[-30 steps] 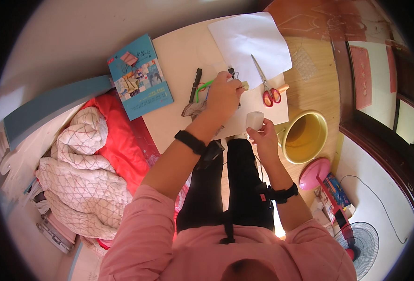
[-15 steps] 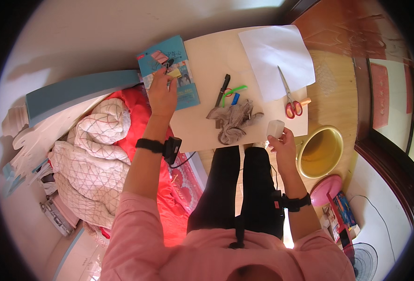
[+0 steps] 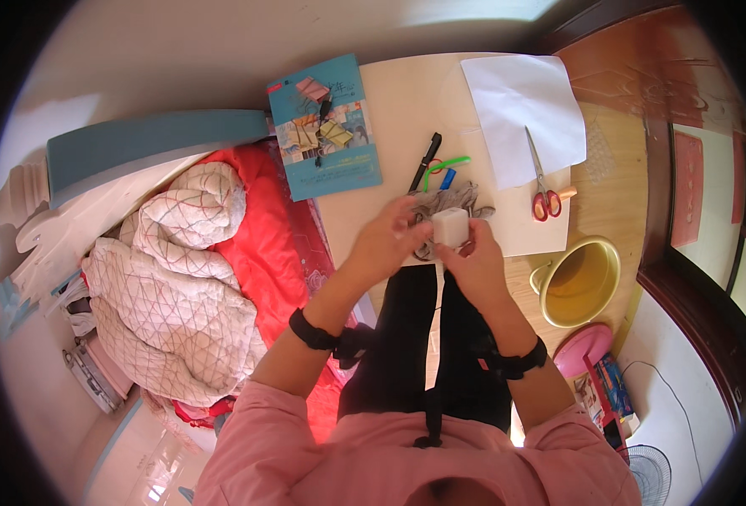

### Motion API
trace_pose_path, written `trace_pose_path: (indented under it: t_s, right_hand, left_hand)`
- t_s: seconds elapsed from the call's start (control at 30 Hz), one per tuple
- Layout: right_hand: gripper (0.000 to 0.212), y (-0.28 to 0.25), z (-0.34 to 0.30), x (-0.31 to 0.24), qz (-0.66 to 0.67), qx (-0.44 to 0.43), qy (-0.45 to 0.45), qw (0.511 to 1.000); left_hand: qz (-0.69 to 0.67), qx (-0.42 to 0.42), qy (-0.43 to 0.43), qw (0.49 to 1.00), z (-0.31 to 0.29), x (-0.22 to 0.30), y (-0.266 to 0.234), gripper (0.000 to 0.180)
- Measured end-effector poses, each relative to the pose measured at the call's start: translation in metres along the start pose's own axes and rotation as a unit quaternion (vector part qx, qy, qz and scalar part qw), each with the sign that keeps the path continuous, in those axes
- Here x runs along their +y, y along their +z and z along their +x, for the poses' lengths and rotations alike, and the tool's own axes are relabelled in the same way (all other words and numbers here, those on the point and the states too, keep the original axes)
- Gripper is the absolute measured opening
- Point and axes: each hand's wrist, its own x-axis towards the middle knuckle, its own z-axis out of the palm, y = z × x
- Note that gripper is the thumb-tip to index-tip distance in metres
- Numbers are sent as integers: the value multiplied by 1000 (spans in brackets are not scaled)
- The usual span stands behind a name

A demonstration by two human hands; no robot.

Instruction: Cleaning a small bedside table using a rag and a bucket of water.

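My right hand (image 3: 480,268) holds a small white box-shaped block (image 3: 450,228) between thumb and fingers, above the table's near edge. Close to the block's left side is my left hand (image 3: 387,239), its fingers apart; whether a fingertip touches the block cannot be made out. Behind both hands lies a crumpled grey cloth (image 3: 474,202), partly covered by them. Just beyond it are a black pen (image 3: 426,163), a green strip (image 3: 447,163) and a small blue piece (image 3: 448,179).
Binder clips lie on a blue book (image 3: 331,175) at the table's left. Red-handled scissors (image 3: 545,202) rest partly on white paper (image 3: 520,110) at right. A yellowish basin (image 3: 544,287) stands on the floor. A quilt (image 3: 179,312) covers the bed at left.
My left hand has come away from the clips on the book to beside the white block. My right hand has carried the block left, in front of the grey cloth.
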Motion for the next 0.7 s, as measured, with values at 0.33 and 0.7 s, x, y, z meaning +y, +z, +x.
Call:
trace_pose_path:
  t_s: [0.33, 0.7]
  right_hand:
    - [40, 7, 13, 2, -67, -124, -41, 989]
    - [54, -92, 86, 100, 127, 30, 262, 956]
  left_hand:
    - [-186, 170, -132, 959, 30, -49, -72, 36]
    - [208, 295, -9, 933, 60, -63, -114, 44]
